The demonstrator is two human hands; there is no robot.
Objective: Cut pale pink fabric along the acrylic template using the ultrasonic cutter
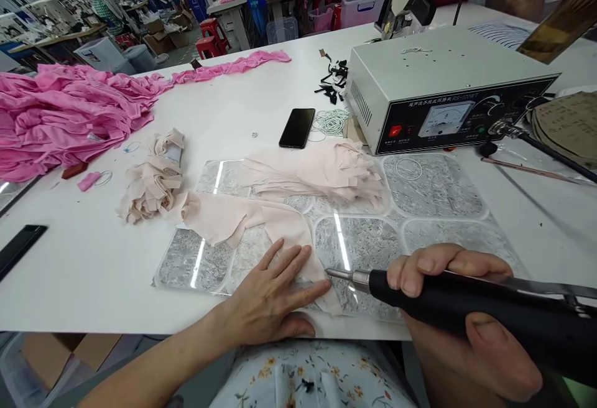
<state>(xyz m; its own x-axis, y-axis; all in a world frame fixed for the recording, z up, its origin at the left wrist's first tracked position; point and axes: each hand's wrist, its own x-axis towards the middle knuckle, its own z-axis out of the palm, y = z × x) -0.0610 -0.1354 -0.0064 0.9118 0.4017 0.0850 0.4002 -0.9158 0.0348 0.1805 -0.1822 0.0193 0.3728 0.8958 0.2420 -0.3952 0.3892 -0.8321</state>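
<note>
Left hand — spread flat on pale fabric; right hand — clamped round black tool

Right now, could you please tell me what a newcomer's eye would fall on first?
Probably the black handheld welding tool in the right hand, its metal tip by the edge of the pale pink fabric strip under the left hand. Next, likely the bright pink fabric heap at far left, and the ultrasonic welding machine with its meter at upper right.
</note>
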